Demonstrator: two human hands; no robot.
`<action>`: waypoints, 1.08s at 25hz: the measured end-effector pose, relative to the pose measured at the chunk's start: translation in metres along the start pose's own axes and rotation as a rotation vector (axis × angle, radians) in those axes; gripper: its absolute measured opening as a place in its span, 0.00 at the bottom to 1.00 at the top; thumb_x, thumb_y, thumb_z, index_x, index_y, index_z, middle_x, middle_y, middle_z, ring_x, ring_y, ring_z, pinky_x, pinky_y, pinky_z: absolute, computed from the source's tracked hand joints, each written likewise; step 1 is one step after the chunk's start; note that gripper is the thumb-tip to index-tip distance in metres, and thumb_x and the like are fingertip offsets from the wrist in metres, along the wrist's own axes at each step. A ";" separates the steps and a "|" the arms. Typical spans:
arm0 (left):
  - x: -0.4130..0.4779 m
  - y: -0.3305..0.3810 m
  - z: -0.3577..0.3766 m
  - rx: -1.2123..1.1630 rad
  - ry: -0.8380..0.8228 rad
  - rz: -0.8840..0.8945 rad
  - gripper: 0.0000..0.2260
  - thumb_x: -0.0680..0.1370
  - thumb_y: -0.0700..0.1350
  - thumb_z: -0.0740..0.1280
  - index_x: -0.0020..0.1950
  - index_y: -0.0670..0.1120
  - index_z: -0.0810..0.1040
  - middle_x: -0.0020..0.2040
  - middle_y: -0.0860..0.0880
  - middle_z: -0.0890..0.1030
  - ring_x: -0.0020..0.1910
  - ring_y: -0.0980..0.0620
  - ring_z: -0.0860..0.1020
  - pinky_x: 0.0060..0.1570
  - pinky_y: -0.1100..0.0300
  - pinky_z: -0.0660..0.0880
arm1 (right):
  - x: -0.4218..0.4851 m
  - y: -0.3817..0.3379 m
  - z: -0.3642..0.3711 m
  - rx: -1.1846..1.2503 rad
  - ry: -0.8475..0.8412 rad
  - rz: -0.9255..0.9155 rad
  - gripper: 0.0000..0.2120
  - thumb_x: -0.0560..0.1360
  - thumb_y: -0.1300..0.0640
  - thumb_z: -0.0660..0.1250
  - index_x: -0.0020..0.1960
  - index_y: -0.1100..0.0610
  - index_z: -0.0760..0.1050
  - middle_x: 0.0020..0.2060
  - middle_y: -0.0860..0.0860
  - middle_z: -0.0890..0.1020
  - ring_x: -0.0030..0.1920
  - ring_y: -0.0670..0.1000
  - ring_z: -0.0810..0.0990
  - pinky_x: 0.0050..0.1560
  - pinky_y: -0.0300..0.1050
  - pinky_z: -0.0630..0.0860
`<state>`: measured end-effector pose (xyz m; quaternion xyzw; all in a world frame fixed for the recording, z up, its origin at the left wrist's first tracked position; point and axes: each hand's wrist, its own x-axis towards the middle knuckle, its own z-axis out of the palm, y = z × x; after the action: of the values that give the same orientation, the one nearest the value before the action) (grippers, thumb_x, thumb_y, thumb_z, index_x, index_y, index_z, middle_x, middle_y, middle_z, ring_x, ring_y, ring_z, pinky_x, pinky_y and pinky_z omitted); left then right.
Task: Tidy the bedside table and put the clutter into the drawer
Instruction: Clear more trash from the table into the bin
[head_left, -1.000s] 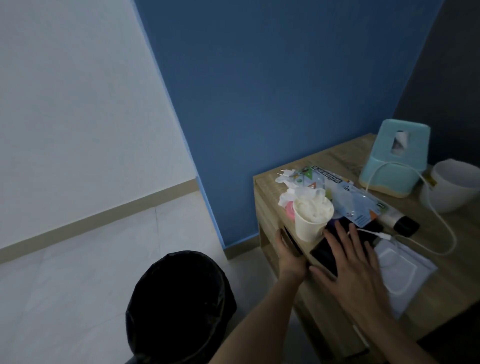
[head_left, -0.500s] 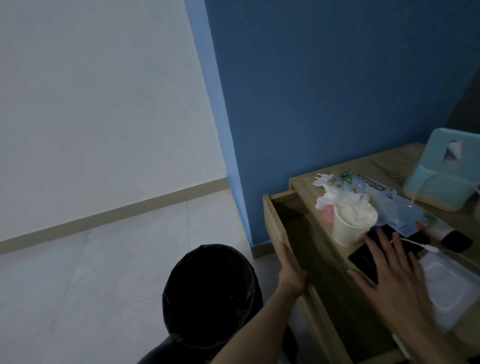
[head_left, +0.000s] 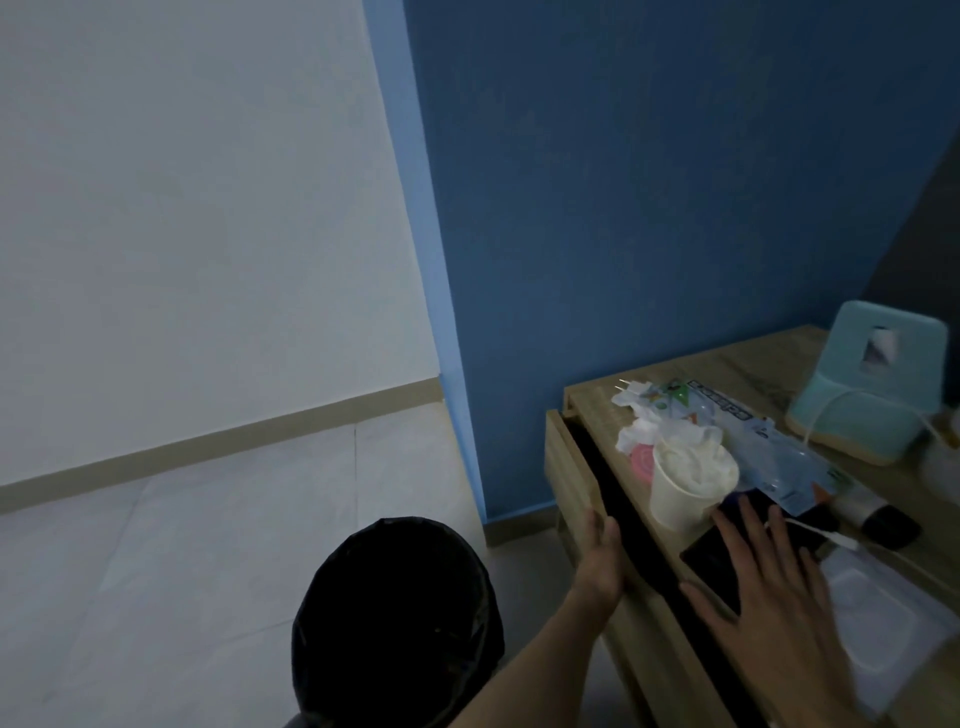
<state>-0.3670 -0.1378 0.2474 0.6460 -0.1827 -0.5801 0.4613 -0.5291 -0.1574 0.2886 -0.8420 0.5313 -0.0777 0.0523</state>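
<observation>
Drawer was shut 1.0 s ago. It now stands out from the table toward 9 o'clock, with a dark gap along its top. The gap looks narrower than 0.5 s ago. Left grip was hooked on the drawer's top edge. Now its palm lies flat on the drawer front, fingers straight toward 12 o'clock.

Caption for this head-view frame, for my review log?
Left hand on the part-open drawer, right hand flat on a dark phone beside a tissue-stuffed paper cup.

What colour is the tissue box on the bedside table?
The tissue box is pale mint green with a tan base, seen in the head view.
</observation>
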 end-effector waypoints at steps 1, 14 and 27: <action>-0.001 0.003 0.004 -0.043 -0.005 -0.022 0.53 0.58 0.79 0.59 0.77 0.54 0.52 0.76 0.47 0.61 0.73 0.44 0.63 0.72 0.45 0.61 | 0.000 0.000 0.001 0.018 0.028 -0.019 0.42 0.72 0.30 0.41 0.68 0.59 0.69 0.69 0.59 0.69 0.70 0.59 0.64 0.59 0.61 0.67; -0.024 0.101 0.042 0.400 -0.035 0.514 0.26 0.74 0.52 0.68 0.70 0.59 0.65 0.69 0.48 0.71 0.67 0.49 0.70 0.67 0.53 0.69 | 0.057 -0.009 -0.035 0.431 0.138 0.072 0.47 0.58 0.48 0.77 0.70 0.63 0.63 0.61 0.66 0.75 0.61 0.64 0.73 0.57 0.56 0.71; -0.074 0.164 0.008 0.914 0.092 0.657 0.22 0.75 0.48 0.68 0.67 0.42 0.72 0.67 0.41 0.74 0.66 0.43 0.72 0.62 0.56 0.68 | 0.083 -0.058 -0.097 0.395 0.253 -0.103 0.30 0.59 0.53 0.75 0.60 0.51 0.72 0.53 0.55 0.82 0.54 0.57 0.79 0.50 0.48 0.71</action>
<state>-0.3447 -0.1670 0.4235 0.7140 -0.5865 -0.2392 0.2983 -0.4612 -0.2077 0.3995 -0.8250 0.4644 -0.2876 0.1452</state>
